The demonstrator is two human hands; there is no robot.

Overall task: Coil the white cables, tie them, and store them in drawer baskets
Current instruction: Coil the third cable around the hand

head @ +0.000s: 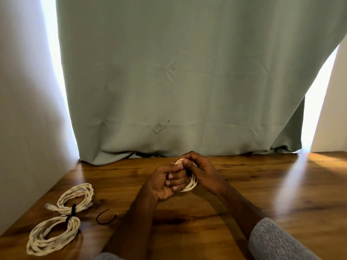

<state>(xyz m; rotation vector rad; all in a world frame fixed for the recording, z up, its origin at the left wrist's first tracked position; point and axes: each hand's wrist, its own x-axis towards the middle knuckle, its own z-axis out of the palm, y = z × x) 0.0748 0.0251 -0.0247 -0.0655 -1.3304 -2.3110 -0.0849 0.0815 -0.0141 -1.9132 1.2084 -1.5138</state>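
Observation:
A small coil of white cable [191, 183] is held upright over the middle of the wooden table [262, 184]. My left hand [165, 182] grips its left side with curled fingers. My right hand [201, 169] curls over its top and right side, thumb pressing the loops. Much of the coil is hidden by the fingers. Two finished white coils lie at the left: one [76, 197] with a black tie round it, another [53, 235] nearer to me with a black tie at its top. A loose black tie [105, 218] lies beside them.
A pale green curtain [187, 81] hangs to the table's far edge. A white wall [24, 109] borders the table on the left. Bright light comes in at both curtain sides.

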